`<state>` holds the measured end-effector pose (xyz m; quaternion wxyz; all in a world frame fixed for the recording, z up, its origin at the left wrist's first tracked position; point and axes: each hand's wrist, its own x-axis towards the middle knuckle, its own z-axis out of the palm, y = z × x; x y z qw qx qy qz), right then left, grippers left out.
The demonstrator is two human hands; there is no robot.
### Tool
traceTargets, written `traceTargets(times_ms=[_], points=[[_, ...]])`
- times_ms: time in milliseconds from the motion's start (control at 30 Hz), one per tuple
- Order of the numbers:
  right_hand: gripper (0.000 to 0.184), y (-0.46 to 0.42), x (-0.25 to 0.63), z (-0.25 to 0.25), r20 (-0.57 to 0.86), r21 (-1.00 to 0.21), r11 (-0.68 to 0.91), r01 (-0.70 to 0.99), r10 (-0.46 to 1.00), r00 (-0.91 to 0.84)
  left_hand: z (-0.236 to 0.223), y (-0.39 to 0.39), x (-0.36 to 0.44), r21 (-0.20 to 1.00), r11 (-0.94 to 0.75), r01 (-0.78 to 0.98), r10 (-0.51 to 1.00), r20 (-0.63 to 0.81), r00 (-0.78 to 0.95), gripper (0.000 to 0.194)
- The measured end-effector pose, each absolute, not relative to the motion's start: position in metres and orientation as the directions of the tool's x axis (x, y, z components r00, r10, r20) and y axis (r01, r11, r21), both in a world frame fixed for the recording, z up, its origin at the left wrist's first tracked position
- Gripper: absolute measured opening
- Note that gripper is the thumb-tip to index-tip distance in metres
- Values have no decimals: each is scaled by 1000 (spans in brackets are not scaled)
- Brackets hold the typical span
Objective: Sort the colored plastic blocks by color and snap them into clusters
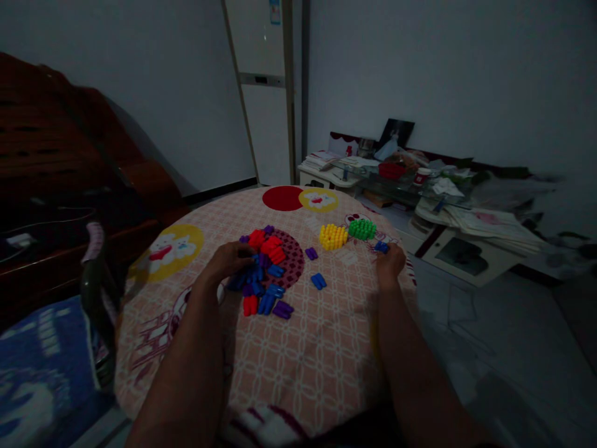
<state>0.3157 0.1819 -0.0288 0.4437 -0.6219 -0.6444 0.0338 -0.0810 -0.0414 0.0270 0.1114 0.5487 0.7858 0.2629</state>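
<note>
A round table (298,348) under a pink patterned cloth carries small plastic toy pieces. My left hand (229,260) rests curled on a mixed heap of blue, red and purple pieces (263,274). My right hand (390,261) is closed near the table's right edge, its fingertips pinching a blue piece (381,247). A group of yellow pieces (333,236) and a group of green pieces (362,229) lie side by side beyond my right hand. One loose blue piece (318,281) and one purple piece (311,253) lie between my hands.
A dark wooden sofa (69,174) stands at the left, with a blue cushion (41,367) below it. A low cabinet piled with papers and clutter (420,186) lines the right wall. A tall white appliance (265,93) stands behind the table. The room is dim.
</note>
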Motion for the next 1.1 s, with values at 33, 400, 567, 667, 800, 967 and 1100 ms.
traceTargets(times_ms=[33,400,567,667,800,967,1100], points=[[30,183,316,-29,525,-603,224,766,834,170,27,-41,-81,530,267,805,920,109,-377,33],[36,182,318,-27,529,-662,202,721,808,259,35,-46,-79,761,216,612,839,176,-514,34],[28,161,294,-15,704,-615,427,663,676,218,39,-31,-47,933,-9,359,797,223,-561,48],[26,131,261,-12,796,-508,685,522,605,-20,38,-16,-21,957,-111,269,838,235,-492,50],[25,84,220,-12,859,-307,914,266,386,-336,34,-4,3,951,-168,258,891,259,-374,45],[31,61,200,-14,819,-205,960,190,274,-505,31,2,22,948,-173,267,944,237,-229,40],[25,71,207,-11,792,-308,918,250,393,-467,29,3,31,918,-127,376,954,217,-208,41]])
